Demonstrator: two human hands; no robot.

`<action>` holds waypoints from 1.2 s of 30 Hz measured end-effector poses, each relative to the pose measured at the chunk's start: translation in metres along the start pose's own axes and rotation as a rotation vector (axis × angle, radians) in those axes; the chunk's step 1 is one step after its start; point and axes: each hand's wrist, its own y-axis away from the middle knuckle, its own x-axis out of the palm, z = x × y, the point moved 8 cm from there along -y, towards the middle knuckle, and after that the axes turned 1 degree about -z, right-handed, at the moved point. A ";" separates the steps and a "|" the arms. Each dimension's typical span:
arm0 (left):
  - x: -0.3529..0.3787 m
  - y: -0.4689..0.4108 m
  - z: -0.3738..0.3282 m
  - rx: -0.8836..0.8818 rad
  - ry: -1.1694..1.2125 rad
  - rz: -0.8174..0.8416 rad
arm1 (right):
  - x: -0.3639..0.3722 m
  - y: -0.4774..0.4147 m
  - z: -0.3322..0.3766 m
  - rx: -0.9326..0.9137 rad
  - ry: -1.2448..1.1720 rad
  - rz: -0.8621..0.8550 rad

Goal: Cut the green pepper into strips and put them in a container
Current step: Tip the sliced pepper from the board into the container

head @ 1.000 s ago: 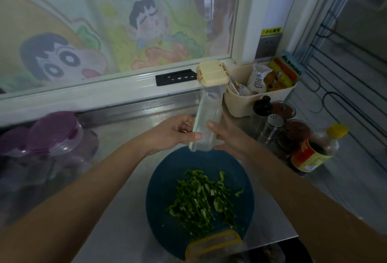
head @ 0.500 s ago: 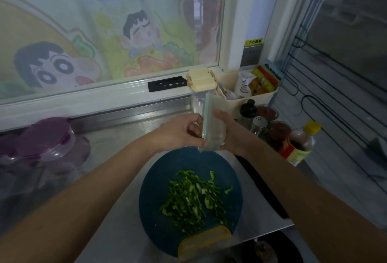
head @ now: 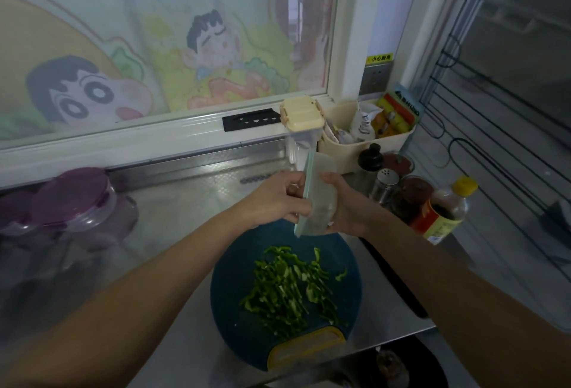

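green pepper strips (head: pixel 289 292), dark blue round board (head: pixel 234 304) with yellow handle (head: pixel 306 347), purple jar lids (head: pixel 69 194)

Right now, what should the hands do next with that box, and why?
Probably pull the lid off the clear container: the left hand pinches it, the right hand holds the container, and the pepper strips lie loose on the cutting board below.

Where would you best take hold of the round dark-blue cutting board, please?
Probably by the yellow handle on its near edge, coming from the person's side: the round dark-blue cutting board lies flat, green pepper strips cover its middle, and the handle faces the person.
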 end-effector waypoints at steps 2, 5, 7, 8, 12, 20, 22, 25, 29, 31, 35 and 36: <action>-0.019 0.007 0.004 -0.017 0.098 -0.064 | 0.000 0.004 0.001 0.005 -0.085 0.052; -0.059 0.021 0.023 -0.088 0.276 -0.156 | -0.009 0.011 0.002 0.034 -0.240 0.097; -0.078 0.030 0.047 -0.158 0.365 -0.217 | -0.008 0.015 0.000 0.019 -0.288 0.115; -0.087 0.036 0.062 -0.199 0.424 -0.300 | -0.004 0.015 0.000 0.002 -0.329 0.135; -0.113 0.072 0.126 -0.330 0.700 -0.746 | 0.014 -0.001 -0.005 -0.022 -0.420 0.137; -0.129 0.157 0.214 -0.419 0.730 -1.152 | 0.024 -0.010 -0.050 0.036 -0.497 0.172; -0.129 0.171 0.231 -0.483 0.692 -1.202 | 0.028 -0.007 -0.054 0.024 -0.519 0.149; -0.129 0.186 0.256 -0.675 0.544 -1.175 | 0.037 0.003 -0.059 0.038 -0.497 0.131; -0.140 0.189 0.257 -0.898 0.015 -1.055 | 0.038 0.012 -0.055 0.033 -0.512 0.143; -0.124 0.166 0.206 -0.757 -0.145 -1.000 | 0.041 0.016 -0.052 0.022 -0.495 0.167; -0.037 0.092 0.138 -0.489 0.417 -0.505 | 0.048 0.023 -0.056 0.042 -0.475 0.206; -0.017 0.081 0.129 -0.486 0.444 -0.396 | 0.050 0.025 -0.056 0.039 -0.468 0.226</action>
